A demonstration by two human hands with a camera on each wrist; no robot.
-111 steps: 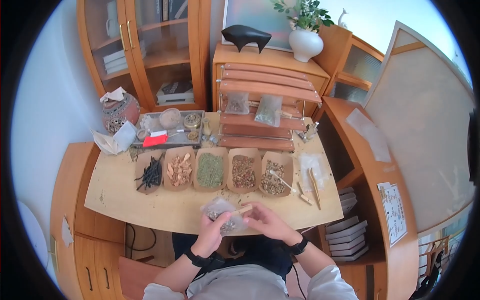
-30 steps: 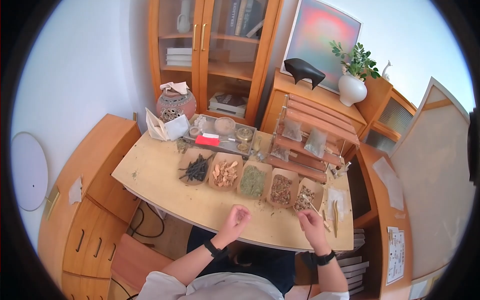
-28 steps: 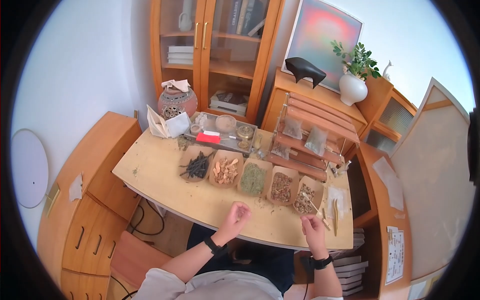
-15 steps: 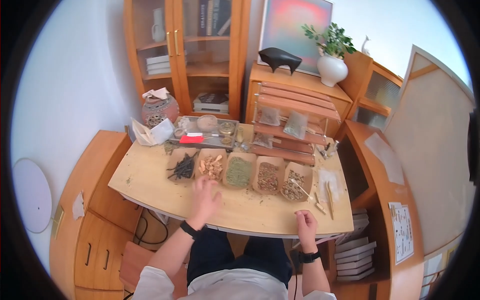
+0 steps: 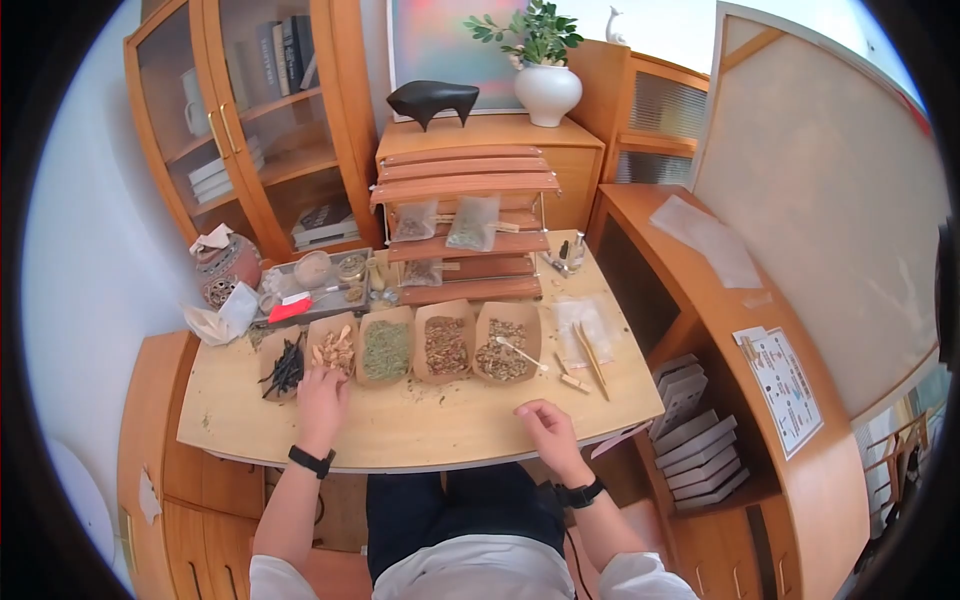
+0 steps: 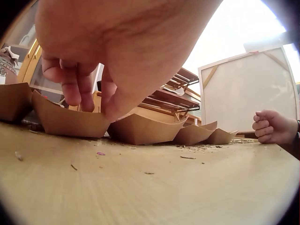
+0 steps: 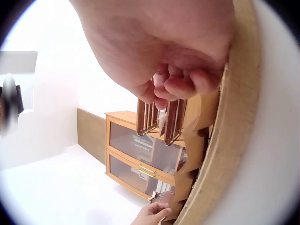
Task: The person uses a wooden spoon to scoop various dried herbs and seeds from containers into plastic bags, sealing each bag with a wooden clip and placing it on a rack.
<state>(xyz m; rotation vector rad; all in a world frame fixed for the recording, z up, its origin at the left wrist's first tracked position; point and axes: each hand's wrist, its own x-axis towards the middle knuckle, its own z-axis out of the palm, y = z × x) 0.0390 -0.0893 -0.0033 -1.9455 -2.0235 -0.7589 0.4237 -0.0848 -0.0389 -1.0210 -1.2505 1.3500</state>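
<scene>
My left hand reaches over the front of a paper tray of tan, curled dried slices. In the left wrist view its fingers hang down past the rim of that tray, apart from the thumb, with the tips hidden inside. My right hand rests near the table's front edge, holding nothing, its fingers loosely curled. Beside the slices stand trays of black strips, green dried herb, reddish-brown bits and pale brown bits with a white spoon.
Wooden tweezers, a small wooden clip and clear bags lie at the right. Behind the trays a slatted wooden rack bears filled bags. A grey tray with jars and a red packet stands back left. Crumbs dot the table.
Earlier both hands held a small filled bag with a wooden clip; a bag like it now lies on the rack's lower shelf. My left hand has moved left and forward to the tan slices.
</scene>
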